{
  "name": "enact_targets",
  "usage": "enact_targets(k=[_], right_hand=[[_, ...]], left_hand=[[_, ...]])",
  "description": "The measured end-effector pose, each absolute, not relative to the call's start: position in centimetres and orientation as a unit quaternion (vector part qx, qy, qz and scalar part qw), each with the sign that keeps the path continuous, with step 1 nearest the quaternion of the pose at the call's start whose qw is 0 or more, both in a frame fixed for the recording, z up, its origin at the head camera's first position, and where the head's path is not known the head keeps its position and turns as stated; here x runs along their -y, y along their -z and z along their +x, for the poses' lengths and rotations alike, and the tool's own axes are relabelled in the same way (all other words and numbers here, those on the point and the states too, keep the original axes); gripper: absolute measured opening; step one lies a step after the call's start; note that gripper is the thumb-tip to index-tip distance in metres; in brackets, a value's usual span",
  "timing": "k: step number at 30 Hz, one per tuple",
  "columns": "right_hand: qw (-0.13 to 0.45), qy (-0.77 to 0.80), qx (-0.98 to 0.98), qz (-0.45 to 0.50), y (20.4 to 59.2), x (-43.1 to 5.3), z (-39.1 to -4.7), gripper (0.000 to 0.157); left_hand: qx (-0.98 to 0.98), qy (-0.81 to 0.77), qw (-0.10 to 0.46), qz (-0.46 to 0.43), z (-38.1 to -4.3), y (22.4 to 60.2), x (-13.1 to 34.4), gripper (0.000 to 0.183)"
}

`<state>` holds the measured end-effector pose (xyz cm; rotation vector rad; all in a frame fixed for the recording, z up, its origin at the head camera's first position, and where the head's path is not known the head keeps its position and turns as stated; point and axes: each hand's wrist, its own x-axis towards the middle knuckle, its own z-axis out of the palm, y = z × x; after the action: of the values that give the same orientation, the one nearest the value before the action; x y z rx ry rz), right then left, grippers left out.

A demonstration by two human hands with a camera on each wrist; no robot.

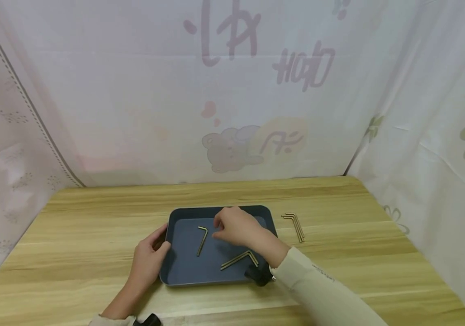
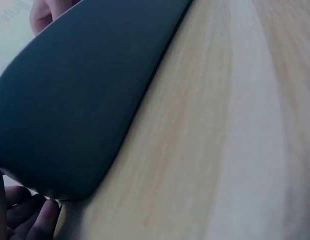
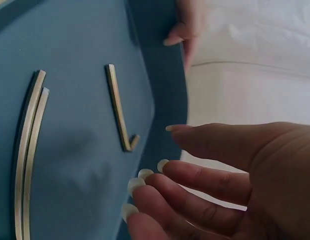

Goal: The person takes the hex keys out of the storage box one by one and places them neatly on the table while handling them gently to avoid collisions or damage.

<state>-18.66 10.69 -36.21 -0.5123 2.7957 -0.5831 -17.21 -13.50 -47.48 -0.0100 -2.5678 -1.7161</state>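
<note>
A dark blue-grey tray lies on the wooden table. My left hand holds its left side, thumb at the rim and fingers outside along the wall. Over the tray hovers my right hand, fingers loosely bent; in the right wrist view, thumb and fingertips are apart with nothing between them. One brass-coloured Allen key lies left of centre on the tray floor. Nearer the front right, two more Allen keys lie side by side, close to my right wrist. In the left wrist view, the tray's outer wall fills much of the picture.
Right of the tray, a small group of nested Allen keys lies on the table. A printed white cloth hangs behind the table and on both sides. Black wrist devices are worn on both arms.
</note>
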Motion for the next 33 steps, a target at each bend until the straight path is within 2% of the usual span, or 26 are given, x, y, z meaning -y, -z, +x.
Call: enact_targets(k=[6,13,20,26,30,33], right_hand=[[0.161,0.215,-0.948,-0.171,37.4,-9.4,-19.8,0.008],[0.186,0.209,-0.949,-0.147,38.3,-8.5,-20.7,0.014],[0.18,0.188,-0.957,-0.126,38.4,-7.0,-21.7,0.032],[0.164,0.159,-0.968,-0.105,38.4,-5.9,-21.7,0.029],[0.159,0.132,-0.973,-0.106,38.4,-5.3,-21.6,0.038],[0.16,0.112,-0.975,-0.108,38.2,-5.0,-21.5,0.033]], left_hand=[[0.832,0.554,0.026,0.001,-17.1,47.3,13.5,0.051],[0.833,0.552,0.025,-0.003,-17.2,47.4,13.6,0.051],[0.838,0.545,0.029,-0.004,-17.3,47.3,13.7,0.051],[0.839,0.544,0.03,-0.005,-17.3,47.4,13.6,0.051],[0.838,0.544,0.031,-0.003,-17.3,47.4,13.5,0.051],[0.837,0.546,0.031,-0.003,-17.2,47.4,13.5,0.051]])
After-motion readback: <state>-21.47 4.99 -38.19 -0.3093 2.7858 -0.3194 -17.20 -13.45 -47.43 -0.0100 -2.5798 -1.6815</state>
